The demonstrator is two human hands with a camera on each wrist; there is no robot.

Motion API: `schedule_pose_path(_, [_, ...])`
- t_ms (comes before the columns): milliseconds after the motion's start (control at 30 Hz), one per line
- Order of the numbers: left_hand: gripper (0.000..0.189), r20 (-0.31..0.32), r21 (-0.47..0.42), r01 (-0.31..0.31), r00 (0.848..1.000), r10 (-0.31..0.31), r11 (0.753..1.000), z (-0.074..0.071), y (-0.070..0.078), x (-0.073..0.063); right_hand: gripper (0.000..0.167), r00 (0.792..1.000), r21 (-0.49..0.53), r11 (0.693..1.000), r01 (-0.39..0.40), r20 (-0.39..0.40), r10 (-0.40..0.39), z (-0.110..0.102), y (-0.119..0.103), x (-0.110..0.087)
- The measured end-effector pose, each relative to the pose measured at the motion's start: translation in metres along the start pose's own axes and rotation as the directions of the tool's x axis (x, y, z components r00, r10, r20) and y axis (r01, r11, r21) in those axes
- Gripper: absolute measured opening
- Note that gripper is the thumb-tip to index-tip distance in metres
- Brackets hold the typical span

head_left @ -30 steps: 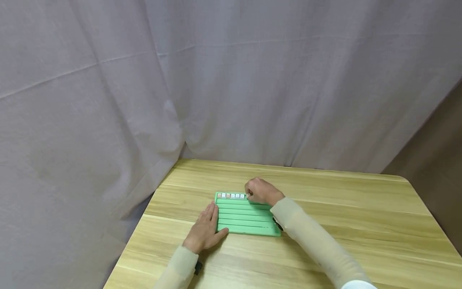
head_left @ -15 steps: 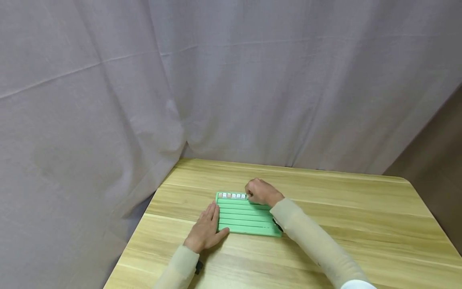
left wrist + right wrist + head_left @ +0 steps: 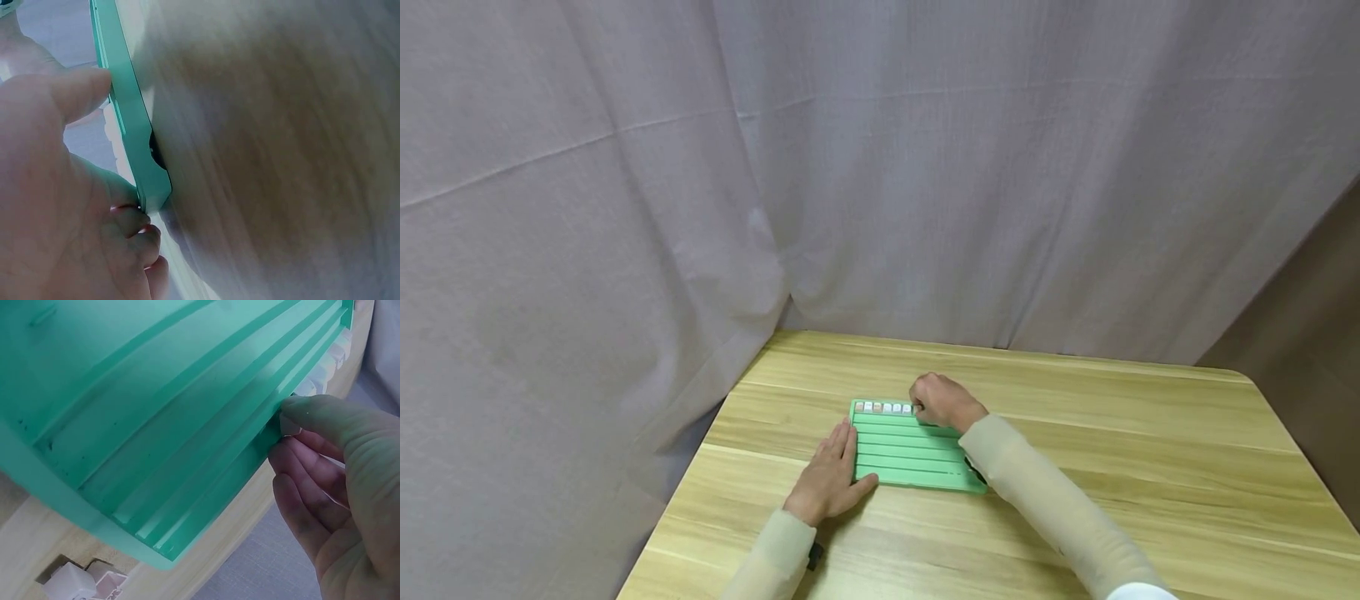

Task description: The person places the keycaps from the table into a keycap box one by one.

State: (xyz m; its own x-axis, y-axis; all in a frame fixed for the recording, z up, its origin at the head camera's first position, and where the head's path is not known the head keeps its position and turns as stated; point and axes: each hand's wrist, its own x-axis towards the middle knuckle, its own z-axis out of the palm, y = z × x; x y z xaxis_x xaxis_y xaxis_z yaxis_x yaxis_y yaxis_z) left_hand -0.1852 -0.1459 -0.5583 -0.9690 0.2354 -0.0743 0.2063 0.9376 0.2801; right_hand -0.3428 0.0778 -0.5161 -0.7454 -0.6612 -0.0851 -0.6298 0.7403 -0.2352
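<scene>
A green ridged keycap tray (image 3: 910,454) lies on the table. Several white and tan keycaps (image 3: 887,408) stand side by side in its far slot, from the left end. My left hand (image 3: 825,479) rests along the tray's left edge, fingers straight and thumb at the near corner. In the left wrist view, the thumb touches the tray's side wall (image 3: 128,100). My right hand (image 3: 946,400) pinches a small keycap (image 3: 289,427) between thumb and fingertips at the far slot, just right of the row. The fingers cover most of that keycap.
Two loose keycaps, a white one (image 3: 70,582) and a hollow pinkish one (image 3: 107,585), lie on the wooden table (image 3: 1112,450) beside the tray. Grey curtains (image 3: 925,208) hang behind the table's far edge and at its left side.
The head view shifts slightly. Both hands keep their places at the tray, with the right fingers still pinching at the far slot.
</scene>
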Motion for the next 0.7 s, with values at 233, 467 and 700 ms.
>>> schedule_pose_path(233, [0.091,0.003,0.001,0.001,1.000,-0.001,1.000,-0.0002,0.0000,0.0006,0.020,1.000,0.006,1.000,-0.022,-0.004,0.022,0.0020,-0.0015,0.0006])
schedule_pose_path(467, [0.090,-0.010,0.003,-0.003,1.000,0.003,1.000,0.0002,-0.0004,0.0027,0.020,0.999,-0.011,0.999,-0.032,-0.014,0.032,0.0022,-0.0020,0.0017])
schedule_pose_path(700, [0.090,-0.005,0.011,-0.005,1.000,0.005,1.000,-0.0001,-0.0011,0.0049,0.018,0.999,-0.019,0.999,-0.028,-0.028,0.028,0.0040,-0.0015,0.0030])
